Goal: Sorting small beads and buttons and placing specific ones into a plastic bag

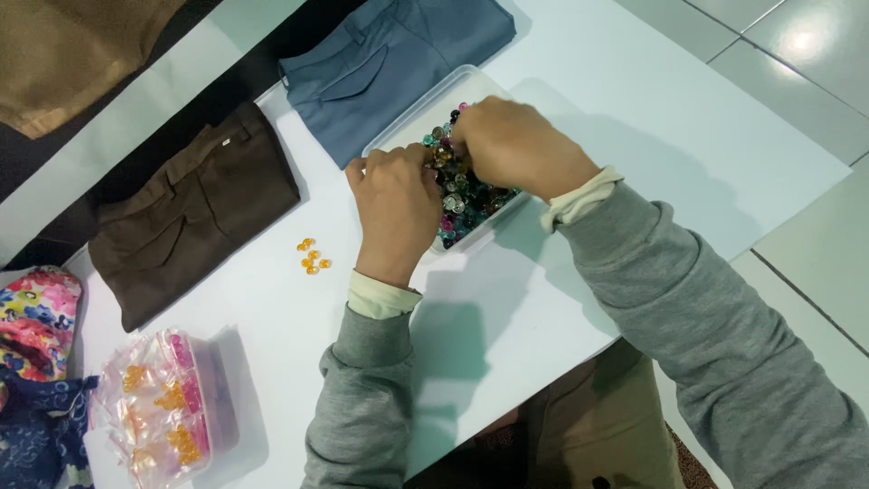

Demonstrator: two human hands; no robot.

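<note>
A clear plastic tray [409, 120] full of mixed coloured beads [463, 201] sits on the white table. My left hand [395, 206] rests at the tray's near left side, fingers curled down among the beads. My right hand [514, 145] is over the tray's middle, fingertips bunched and dipped into the beads at the far end. What either hand pinches is hidden by the fingers. Several small orange beads [312, 256] lie loose on the table, left of my left hand.
Folded blue trousers [389, 63] lie behind the tray, folded brown trousers [186, 208] to the left. A clear box with bags of orange and pink beads [163, 412] stands at the near left, beside flowered cloth [36, 317]. Tiled floor at right.
</note>
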